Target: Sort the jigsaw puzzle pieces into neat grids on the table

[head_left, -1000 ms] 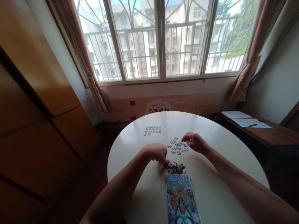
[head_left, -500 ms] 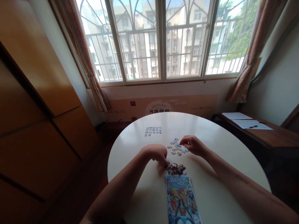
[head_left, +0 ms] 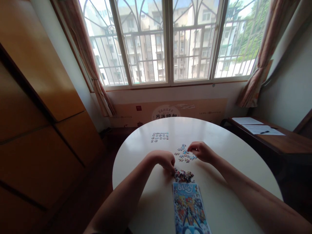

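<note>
My left hand (head_left: 166,161) bends down at the left edge of a heap of jigsaw puzzle pieces (head_left: 184,176). Its fingertips are closed together there, and whatever may be between them is hidden. Farther right, my right hand (head_left: 201,151) has curled fingers at a loose scatter of mostly blue puzzle pieces (head_left: 186,152). Those fingertips touch or hover just over the scatter; a held piece cannot be made out. Below the heap lies a colourful picture sheet (head_left: 188,204) marked "Bluey".
Several puzzle pieces lie in neat rows (head_left: 159,136) at the far left of the round white table (head_left: 219,136). A wooden side table (head_left: 290,141) on the right holds papers (head_left: 262,130) and a pen. Behind stands a window wall; a wooden cabinet (head_left: 41,139) is at left.
My left hand shifts very slightly at the edge of the heap. My right hand and the laid-out pieces look the same.
</note>
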A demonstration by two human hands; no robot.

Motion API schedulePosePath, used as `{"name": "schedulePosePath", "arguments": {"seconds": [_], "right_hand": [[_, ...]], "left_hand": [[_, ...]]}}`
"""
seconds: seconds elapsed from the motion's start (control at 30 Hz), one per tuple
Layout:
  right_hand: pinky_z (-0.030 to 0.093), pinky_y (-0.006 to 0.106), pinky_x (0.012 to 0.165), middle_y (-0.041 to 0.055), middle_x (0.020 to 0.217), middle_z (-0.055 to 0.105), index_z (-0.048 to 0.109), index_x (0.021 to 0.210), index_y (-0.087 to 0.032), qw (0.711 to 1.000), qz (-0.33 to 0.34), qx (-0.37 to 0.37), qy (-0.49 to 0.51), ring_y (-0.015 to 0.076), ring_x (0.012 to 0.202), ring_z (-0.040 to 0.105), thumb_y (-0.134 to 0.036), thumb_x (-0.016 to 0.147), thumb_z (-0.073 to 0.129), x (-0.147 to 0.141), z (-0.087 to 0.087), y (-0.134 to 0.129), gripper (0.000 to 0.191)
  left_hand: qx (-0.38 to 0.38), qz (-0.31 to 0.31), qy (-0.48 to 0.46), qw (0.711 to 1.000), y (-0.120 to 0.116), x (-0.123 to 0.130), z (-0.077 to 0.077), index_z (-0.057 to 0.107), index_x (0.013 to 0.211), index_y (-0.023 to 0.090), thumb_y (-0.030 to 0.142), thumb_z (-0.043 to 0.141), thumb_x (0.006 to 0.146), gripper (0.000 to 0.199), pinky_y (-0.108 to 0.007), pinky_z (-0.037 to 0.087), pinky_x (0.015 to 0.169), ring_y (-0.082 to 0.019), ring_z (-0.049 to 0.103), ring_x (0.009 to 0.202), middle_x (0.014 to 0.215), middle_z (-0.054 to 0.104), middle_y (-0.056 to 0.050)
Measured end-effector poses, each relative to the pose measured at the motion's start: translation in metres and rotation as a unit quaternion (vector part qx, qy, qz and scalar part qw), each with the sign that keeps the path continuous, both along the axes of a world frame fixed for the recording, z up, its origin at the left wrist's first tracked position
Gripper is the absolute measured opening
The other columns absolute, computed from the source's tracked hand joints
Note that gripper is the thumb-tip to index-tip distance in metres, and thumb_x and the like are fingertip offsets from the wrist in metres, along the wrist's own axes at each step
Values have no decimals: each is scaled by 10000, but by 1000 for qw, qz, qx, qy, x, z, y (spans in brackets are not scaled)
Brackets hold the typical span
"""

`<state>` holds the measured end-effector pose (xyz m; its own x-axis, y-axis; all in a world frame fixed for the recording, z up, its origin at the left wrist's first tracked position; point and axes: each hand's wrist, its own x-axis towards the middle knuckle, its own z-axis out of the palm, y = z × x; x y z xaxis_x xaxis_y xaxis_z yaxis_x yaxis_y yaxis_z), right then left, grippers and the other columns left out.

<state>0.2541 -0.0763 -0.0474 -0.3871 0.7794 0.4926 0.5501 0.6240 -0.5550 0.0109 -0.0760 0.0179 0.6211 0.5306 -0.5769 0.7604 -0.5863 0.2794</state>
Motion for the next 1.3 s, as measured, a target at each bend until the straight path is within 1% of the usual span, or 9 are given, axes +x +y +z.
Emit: {"name": "schedulePosePath", "arguments": {"seconds": [0.13,0.43,0.63,0.73,0.83,0.9,1.07,1.17,1.3], "right_hand": [[457,247,646,20,757,695,745,769,-190,1000,3,1,1,142,672,609,-36,731,497,0,0,0,295],[464,257,647,25,743,692,745,769,-188,1000,3,-3,-2,147,661,605,-53,739,501,-1,0,0,280],[463,256,654,30,759,702,746,771,-189,1000,3,-6,-3,149,676,612,-66,746,498,-1,0,-1,278],[459,254,652,28,749,700,749,771,-188,1000,5,-7,-9,147,667,609,-63,740,501,-1,0,-1,279],[455,251,650,26,746,703,750,771,-189,1000,10,-10,-7,148,676,614,-49,730,496,-2,-2,0,292],[453,251,648,25,744,705,750,768,-190,1000,13,-12,-7,149,679,616,-42,727,492,-3,-4,0,301],[458,251,661,28,760,715,752,774,-187,1000,19,-18,-5,151,694,626,-45,731,506,-4,-6,1,287],[458,249,664,28,757,715,755,781,-183,999,22,-22,-6,147,687,626,-40,722,508,-5,-7,1,291],[464,251,679,31,777,722,759,790,-184,999,25,-23,-7,150,707,633,-37,716,506,-5,-10,3,302]], "left_hand": [[-31,12,-9,999,5,-3,-3,687,775,155,417,711,730,268,-229,401,539,-117,525,600,663,624,4],[-94,13,-50,994,9,-7,-2,643,729,161,372,704,746,221,-218,377,525,-97,485,560,601,575,29],[-136,20,-93,986,14,-11,-2,617,738,168,370,698,748,218,-206,365,498,-85,473,537,611,590,33],[-139,43,-107,984,17,-13,-4,584,751,173,334,682,752,189,-201,342,459,-89,486,524,627,604,29],[-131,70,-117,982,21,-14,-7,546,753,177,275,653,755,144,-194,347,456,-102,528,545,634,611,24],[-122,80,-119,982,22,-15,-9,533,750,179,247,637,752,125,-191,351,455,-101,526,541,629,607,26],[-100,71,-109,987,23,-17,-9,542,768,185,261,634,757,120,-192,334,417,-89,455,480,600,561,37],[-97,65,-106,988,22,-16,-8,542,774,184,266,634,763,123,-193,339,410,-89,451,472,599,545,37],[-91,76,-94,989,20,-14,-9,545,777,179,258,632,763,118,-189,346,418,-90,466,481,598,536,38]]}}
